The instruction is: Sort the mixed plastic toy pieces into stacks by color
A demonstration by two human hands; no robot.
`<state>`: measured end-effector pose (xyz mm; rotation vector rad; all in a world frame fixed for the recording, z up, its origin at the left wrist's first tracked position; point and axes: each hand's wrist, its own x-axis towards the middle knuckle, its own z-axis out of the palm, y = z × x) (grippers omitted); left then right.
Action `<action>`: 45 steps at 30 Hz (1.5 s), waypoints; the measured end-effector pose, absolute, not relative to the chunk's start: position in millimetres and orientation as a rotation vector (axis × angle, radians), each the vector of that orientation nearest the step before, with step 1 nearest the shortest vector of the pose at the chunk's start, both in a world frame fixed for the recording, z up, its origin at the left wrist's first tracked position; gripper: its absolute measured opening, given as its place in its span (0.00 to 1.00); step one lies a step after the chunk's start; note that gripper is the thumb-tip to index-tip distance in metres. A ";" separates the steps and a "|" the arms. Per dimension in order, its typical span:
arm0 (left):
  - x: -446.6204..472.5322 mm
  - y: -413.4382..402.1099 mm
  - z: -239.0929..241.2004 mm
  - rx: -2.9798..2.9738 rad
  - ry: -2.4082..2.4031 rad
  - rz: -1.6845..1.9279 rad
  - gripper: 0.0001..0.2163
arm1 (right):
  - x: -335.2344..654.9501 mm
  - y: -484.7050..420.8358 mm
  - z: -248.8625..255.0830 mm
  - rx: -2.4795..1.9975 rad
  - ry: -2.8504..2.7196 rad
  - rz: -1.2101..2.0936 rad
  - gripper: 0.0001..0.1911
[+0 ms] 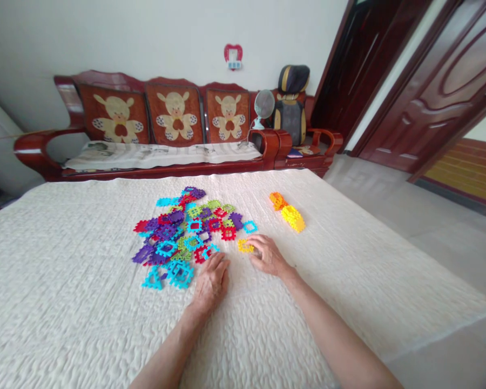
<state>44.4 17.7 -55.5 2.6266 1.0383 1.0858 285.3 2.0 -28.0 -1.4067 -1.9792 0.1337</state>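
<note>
My right hand [269, 256] pinches a yellow-orange square interlocking piece [245, 246] with a notched edge between thumb and fingers, at the quilt's surface. Just beyond its fingertips lies a light blue square frame piece [250, 227]. My left hand [211, 282] rests at the near right edge of a heap of notched plastic pieces [168, 232] in purple, red, light blue and green. Its fingers are bent and close together, with the tips hidden from view. A red piece [201, 254] and a small light blue piece [213, 249] lie right by them.
Right of the heap lie a stack of yellow pieces [294, 218] and a stack of orange pieces [277, 201], end to end. Everything sits on a white quilted cover [85, 302]. Beyond its far edge stand a wooden sofa [162, 168] and a small fan [264, 105].
</note>
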 end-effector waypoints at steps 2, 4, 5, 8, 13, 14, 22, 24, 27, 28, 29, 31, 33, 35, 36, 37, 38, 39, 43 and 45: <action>45.3 17.5 -55.2 2.633 1.040 1.103 0.14 | 283.9 1.1 -26.8 -1.430 -2.003 0.095 0.18; 46.2 17.2 -54.3 2.646 1.051 1.113 0.13 | 284.5 1.8 -26.8 -1.428 -1.995 0.084 0.17; 46.6 17.0 -53.7 2.649 1.058 1.112 0.13 | 285.2 2.6 -27.6 -1.423 -1.981 0.086 0.16; 47.4 16.5 -52.3 2.636 1.069 1.093 0.12 | 288.9 6.3 -32.1 -1.442 -1.890 0.129 0.15; 47.0 17.1 -52.8 2.638 1.070 1.087 0.12 | 297.5 12.2 -40.0 -1.582 -1.549 0.314 0.20; 46.8 17.2 -53.0 2.641 1.072 1.083 0.12 | 298.5 12.9 -40.5 -1.595 -1.513 0.351 0.20; 46.0 18.5 -53.8 2.646 1.046 1.093 0.13 | 298.9 16.7 -36.3 -1.556 -1.614 0.134 0.19; 46.1 18.6 -54.0 2.646 1.044 1.089 0.13 | 299.9 14.5 -34.9 -1.504 -1.662 0.119 0.22; 46.1 18.4 -53.1 2.646 1.050 1.084 0.13 | 301.4 9.4 -32.9 -1.462 -1.746 0.157 0.27; 46.1 18.3 -52.6 2.647 1.050 1.080 0.13 | 301.5 7.9 -32.5 -1.463 -1.772 0.167 0.28; 46.2 18.3 -51.9 2.649 1.047 1.076 0.13 | 301.4 6.8 -32.1 -1.470 -1.798 0.172 0.28; 46.5 18.5 -50.8 2.651 1.037 1.069 0.13 | 300.6 5.7 -31.7 -1.488 -1.848 0.161 0.29; 46.9 19.2 -50.5 2.654 1.026 1.075 0.14 | 299.3 5.8 -31.5 -1.502 -1.883 0.136 0.28; 47.0 20.3 -51.3 2.657 1.015 1.088 0.13 | 298.2 6.5 -31.2 -1.515 -1.896 0.110 0.28; 47.0 21.0 -52.0 2.661 1.008 1.093 0.13 | 297.9 6.9 -31.1 -1.521 -1.903 0.098 0.28; 47.0 21.7 -52.8 2.664 1.000 1.097 0.13 | 297.7 7.1 -31.0 -1.525 -1.913 0.088 0.27; 46.9 22.3 -53.7 2.666 0.994 1.101 0.13 | 297.6 7.3 -31.0 -1.526 -1.924 0.079 0.27; 46.8 22.9 -54.5 2.666 0.991 1.107 0.12 | 297.6 7.4 -31.2 -1.526 -1.933 0.071 0.26; 45.9 24.2 -56.4 2.662 0.982 1.105 0.12 | 297.7 8.6 -33.0 -1.513 -1.909 0.044 0.24; 45.3 24.5 -56.7 2.668 0.976 1.084 0.13 | 297.4 10.4 -34.1 -1.511 -1.826 0.041 0.24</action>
